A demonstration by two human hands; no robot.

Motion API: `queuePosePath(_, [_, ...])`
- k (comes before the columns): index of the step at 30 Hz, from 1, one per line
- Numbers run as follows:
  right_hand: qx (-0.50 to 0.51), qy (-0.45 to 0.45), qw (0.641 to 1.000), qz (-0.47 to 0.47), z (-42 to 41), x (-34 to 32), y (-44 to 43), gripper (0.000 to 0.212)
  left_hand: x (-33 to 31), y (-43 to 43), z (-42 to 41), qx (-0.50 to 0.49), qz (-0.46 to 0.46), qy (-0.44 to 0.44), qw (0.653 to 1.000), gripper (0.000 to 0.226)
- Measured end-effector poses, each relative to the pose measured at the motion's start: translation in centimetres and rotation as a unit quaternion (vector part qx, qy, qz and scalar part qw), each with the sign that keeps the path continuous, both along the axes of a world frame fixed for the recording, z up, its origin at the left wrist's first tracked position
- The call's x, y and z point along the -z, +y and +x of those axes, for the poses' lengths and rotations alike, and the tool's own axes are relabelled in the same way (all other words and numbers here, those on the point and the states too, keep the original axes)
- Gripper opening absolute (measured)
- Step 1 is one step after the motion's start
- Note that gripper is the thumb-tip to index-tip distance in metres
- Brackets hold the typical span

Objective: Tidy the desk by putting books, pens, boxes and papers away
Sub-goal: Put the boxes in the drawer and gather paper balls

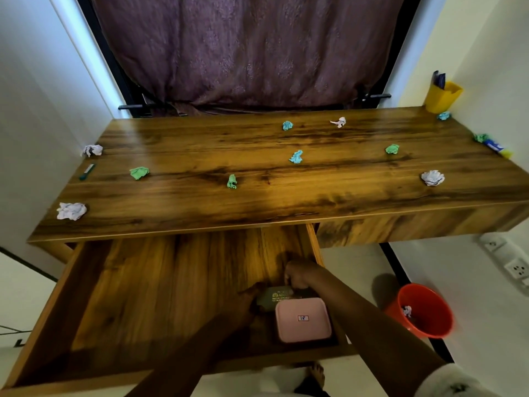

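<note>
At the left of the frame the counter point(186, 202) carries a white paper ball point(71, 211) by its front corner and a second white ball point(92, 150) further back, with a pen point(87, 171) lying between them close to the wall. A green paper ball point(139, 172) sits a little to the right of the pen. More green, teal and white wads are scattered apart across the middle and right of the top.

Below the counter's front edge the drawer point(171, 282) stands pulled out. In its lower right corner both hands meet at a dark box point(274, 296). The left hand point(249, 300) is at the box's left end, but it is in shadow and I cannot tell whether it clasps the box or only steadies it. The right hand point(296, 277) has its fingers curled down onto the far right corner, pinching it. The pink box point(303, 319) lies just in front and covers the dark box's near edge.

The dark box looks like a printed card carton: probably light, stiff along its edges and easy to dent on its faces, so the short ends are the place to hold it. The paper wads should be soft and nearly weightless, fit for a loose pinch anywhere. The pen may roll, so mid-barrel seems best.

At the upper right a yellow cup point(442, 97) holds dark pens, and at the lower right a red bin point(420, 310) stands on the floor with one wad inside
</note>
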State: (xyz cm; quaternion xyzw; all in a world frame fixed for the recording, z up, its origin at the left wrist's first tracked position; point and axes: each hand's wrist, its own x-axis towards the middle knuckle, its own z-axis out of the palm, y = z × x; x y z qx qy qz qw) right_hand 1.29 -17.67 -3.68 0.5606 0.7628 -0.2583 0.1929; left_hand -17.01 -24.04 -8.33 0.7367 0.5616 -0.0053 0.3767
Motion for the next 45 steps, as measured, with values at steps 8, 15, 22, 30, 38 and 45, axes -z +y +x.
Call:
queuePosePath(8, [0.01,0.005,1.0,-0.012,0.5,0.0,-0.5,0.037,-0.7,0.1,0.1,0.008,-0.008,-0.01,1.0,0.062])
queuePosePath(15, [0.155,0.168,0.965,0.131,3.0,-3.4,-1.2,0.034,-5.9,3.5,2.2,-0.096,0.094,-0.102,0.986,0.046])
queuePosePath(22, [0.264,0.231,0.892,0.285,12.3,-7.2,0.6,0.019,-10.3,9.9,11.6,-0.051,0.199,-0.176,0.963,0.032])
queuePosePath(30, [0.396,0.201,0.812,0.378,32.6,-9.3,8.3,0.024,-14.5,22.1,35.1,0.063,0.263,-0.168,0.948,0.028])
queuePosePath(38, [0.502,0.122,0.771,0.372,56.5,-6.2,19.2,0.042,-11.9,33.8,61.5,0.111,0.173,-0.217,0.954,0.036])
queuePosePath(45, [0.451,-0.013,0.811,0.372,64.7,-4.5,26.7,0.037,-7.7,41.1,74.6,-0.006,0.039,-0.251,0.967,0.042])
